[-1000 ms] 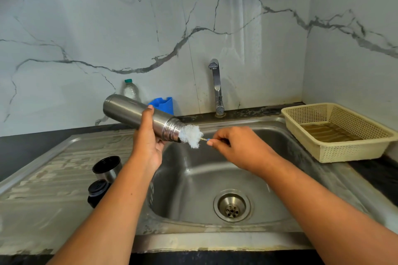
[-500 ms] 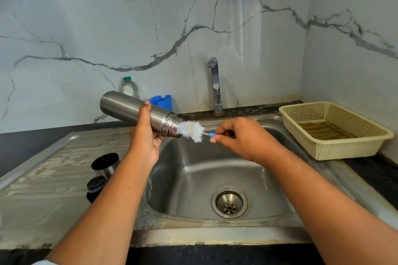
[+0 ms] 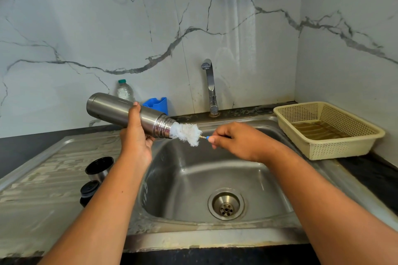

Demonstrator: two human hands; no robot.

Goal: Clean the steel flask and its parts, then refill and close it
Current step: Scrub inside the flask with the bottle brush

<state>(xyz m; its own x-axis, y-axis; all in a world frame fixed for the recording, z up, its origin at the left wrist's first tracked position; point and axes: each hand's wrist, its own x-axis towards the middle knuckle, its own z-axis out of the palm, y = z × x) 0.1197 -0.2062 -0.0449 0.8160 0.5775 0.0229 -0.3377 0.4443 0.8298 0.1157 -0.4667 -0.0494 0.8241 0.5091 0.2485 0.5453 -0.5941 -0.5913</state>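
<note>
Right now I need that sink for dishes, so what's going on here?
A person is scrubbing a steel flask over the sink. The left hand grips the flask, tilted with its mouth toward the right hand, which pinches a brush whose white bristles sit partly in the mouth. The cup and stopper stand on the draining board.

left hand [image 3: 135, 142]: raised, fingers wrapped in a grip | right hand [image 3: 237, 142]: fingers pinching

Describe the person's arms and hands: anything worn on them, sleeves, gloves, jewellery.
The left arm and right arm are bare as far as the picture shows them; no sleeve edge comes into view. The left hand and right hand wear no gloves. No ring, watch or bracelet shows on the visible fingers or wrists.
</note>
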